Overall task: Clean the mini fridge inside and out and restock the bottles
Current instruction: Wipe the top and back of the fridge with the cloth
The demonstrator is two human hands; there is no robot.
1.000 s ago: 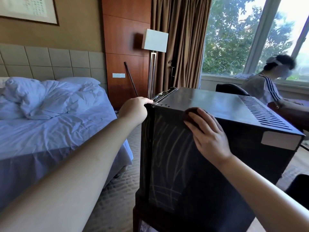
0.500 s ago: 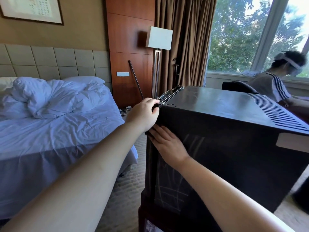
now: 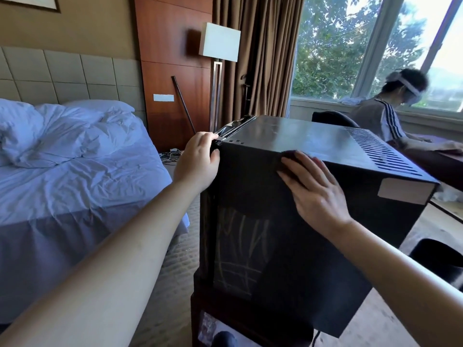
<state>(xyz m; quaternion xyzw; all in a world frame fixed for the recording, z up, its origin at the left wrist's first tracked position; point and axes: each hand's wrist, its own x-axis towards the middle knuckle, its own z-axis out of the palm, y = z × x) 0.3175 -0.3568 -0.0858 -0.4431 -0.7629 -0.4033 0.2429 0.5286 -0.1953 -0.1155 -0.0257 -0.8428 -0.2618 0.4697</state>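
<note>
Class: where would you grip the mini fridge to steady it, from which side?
Probably take the mini fridge at its top hinge corner, from the bed side, where the left hand holds: that edge lets fingers curl over; its panels are flat.

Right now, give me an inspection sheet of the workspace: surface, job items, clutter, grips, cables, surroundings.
Surface: mini fridge side panel, pale streaks low down.
Job's things: dark cloth at the fridge's top edge; bottles, nothing seen.
Clutter: stick leaning on the wood panel.
Grips: left hand curled over the fridge's front top corner; right hand flat, pressing the cloth.
Cables: cable tangle on the floor by the wall.
Surroundings: unmade bed, floor lamp, curtain, window, seated person.
</note>
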